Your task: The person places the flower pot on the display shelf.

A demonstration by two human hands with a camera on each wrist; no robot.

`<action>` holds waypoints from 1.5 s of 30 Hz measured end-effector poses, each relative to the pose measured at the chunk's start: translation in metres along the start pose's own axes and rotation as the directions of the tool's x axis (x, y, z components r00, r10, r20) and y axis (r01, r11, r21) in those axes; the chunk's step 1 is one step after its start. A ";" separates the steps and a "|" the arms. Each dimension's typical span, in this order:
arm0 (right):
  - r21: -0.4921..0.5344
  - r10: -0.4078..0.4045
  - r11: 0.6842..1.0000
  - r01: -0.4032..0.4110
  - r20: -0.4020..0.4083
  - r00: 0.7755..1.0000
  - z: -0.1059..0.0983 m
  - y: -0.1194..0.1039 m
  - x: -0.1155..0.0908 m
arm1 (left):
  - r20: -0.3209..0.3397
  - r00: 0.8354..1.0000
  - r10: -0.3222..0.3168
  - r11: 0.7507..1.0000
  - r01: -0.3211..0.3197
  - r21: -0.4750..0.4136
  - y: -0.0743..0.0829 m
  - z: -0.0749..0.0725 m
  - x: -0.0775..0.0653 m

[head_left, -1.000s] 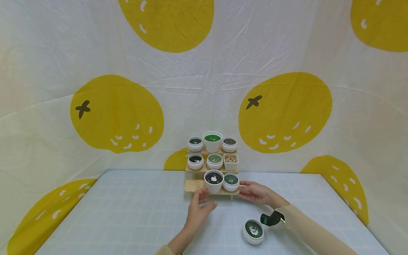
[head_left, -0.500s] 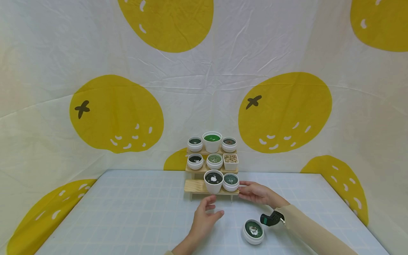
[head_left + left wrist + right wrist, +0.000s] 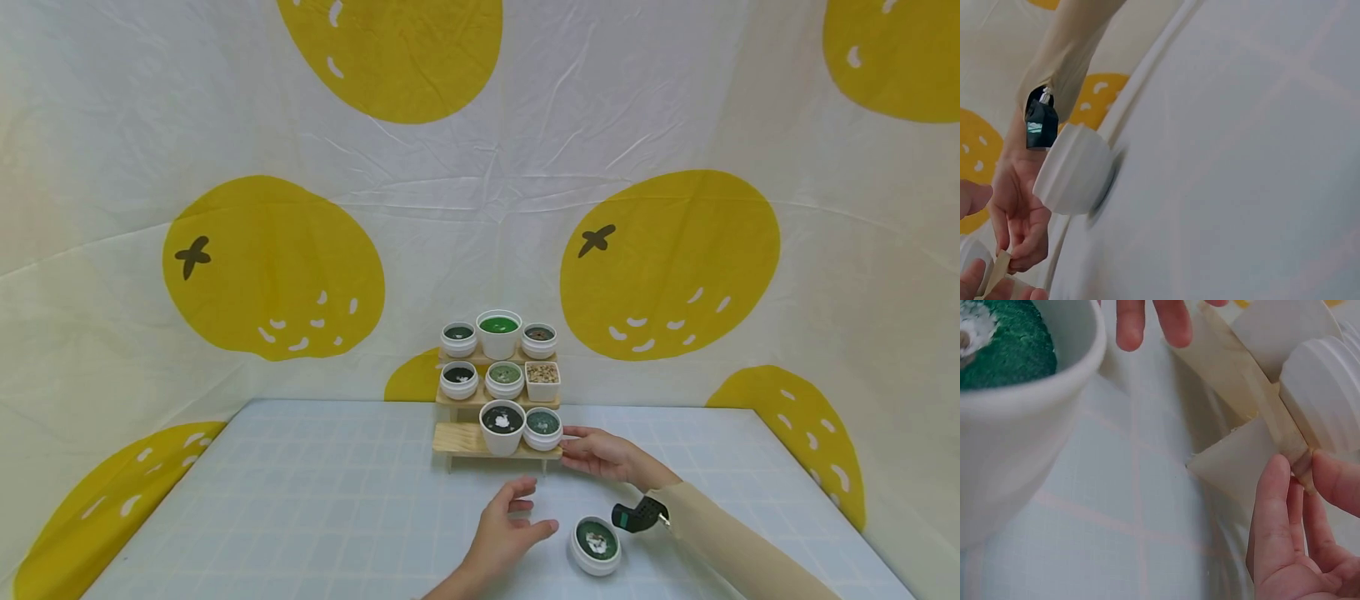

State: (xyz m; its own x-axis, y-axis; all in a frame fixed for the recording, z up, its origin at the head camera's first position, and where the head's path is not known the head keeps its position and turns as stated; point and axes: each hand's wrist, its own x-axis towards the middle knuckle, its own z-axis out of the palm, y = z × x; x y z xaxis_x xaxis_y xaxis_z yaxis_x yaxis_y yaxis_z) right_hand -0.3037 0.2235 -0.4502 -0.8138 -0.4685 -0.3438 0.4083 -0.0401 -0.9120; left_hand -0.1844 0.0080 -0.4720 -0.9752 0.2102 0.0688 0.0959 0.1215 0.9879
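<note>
My right hand [image 3: 603, 458] pinches the right end of the bottom tier of a wooden three-tier stand [image 3: 457, 437]; the right wrist view shows thumb and fingers on the board's edge [image 3: 1291, 440]. With fingers spread and nothing held, my left hand [image 3: 504, 533] is over the table in front of the stand. Just right of its thumb sits a round white pot [image 3: 596, 547] with a dark green filling and a whitish patch. A white cup [image 3: 501, 425] with black filling and a ribbed green-filled pot [image 3: 543, 427] share the bottom tier, whose left part is bare.
The upper tiers bear several white containers, among them a tall green-filled cup [image 3: 498, 333] and a square pot [image 3: 543, 379] of tan bits. A pale checked cloth [image 3: 300, 500] covers the table. Behind hangs a white curtain [image 3: 480, 158] with yellow fruit prints.
My left hand has drawn back from the front of the stand, moving down and right toward the pot on the table. My right hand stays at the board's end.
</note>
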 end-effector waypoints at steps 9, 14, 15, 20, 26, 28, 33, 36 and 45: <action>-0.004 -0.005 1.000 0.005 0.009 1.000 0.000 0.000 0.001 | 0.101 0.995 -0.026 1.000 0.028 -0.013 0.000 0.010 -0.004; -0.013 -0.008 1.000 0.008 0.012 1.000 0.001 0.001 0.002 | 0.146 0.989 -0.024 0.999 0.029 -0.036 0.001 0.018 -0.006; -0.014 -0.009 1.000 0.009 0.013 1.000 0.001 0.001 0.002 | 0.154 0.988 -0.021 0.999 0.028 -0.040 0.001 0.020 -0.006; -0.019 -0.013 1.000 0.014 0.019 1.000 0.001 0.000 0.001 | 0.183 0.983 -0.010 0.999 0.019 -0.050 0.000 0.025 -0.007; -0.020 -0.014 1.000 0.014 0.025 1.000 0.003 -0.001 0.000 | 0.199 0.980 -0.005 0.997 0.020 -0.073 -0.002 0.030 -0.006; -0.022 -0.014 1.000 0.015 0.025 1.000 0.004 -0.002 -0.001 | 0.205 0.979 0.002 0.996 0.015 -0.083 -0.002 0.031 -0.006; -0.031 -0.023 0.999 0.023 0.026 0.999 0.002 -0.002 0.000 | 0.220 0.976 0.010 0.995 0.012 -0.098 -0.003 0.033 -0.006; -0.031 -0.023 0.999 0.024 0.027 0.999 0.000 -0.001 0.001 | 0.225 0.974 -0.016 0.996 0.036 -0.087 -0.003 0.034 -0.005; -0.031 -0.017 0.999 0.017 0.023 1.000 -0.002 0.002 0.002 | 0.226 0.974 -0.024 0.994 0.046 -0.094 -0.007 0.038 -0.004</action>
State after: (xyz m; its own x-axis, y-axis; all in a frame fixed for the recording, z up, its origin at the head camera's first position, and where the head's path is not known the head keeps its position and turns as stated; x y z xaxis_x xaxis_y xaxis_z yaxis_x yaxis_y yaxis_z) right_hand -0.3055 0.2246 -0.4530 -0.8108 -0.4879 -0.3234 0.3812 -0.0209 -0.9243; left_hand -0.1732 0.0429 -0.4841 -0.9068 0.4214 0.0121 0.0316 0.0394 0.9987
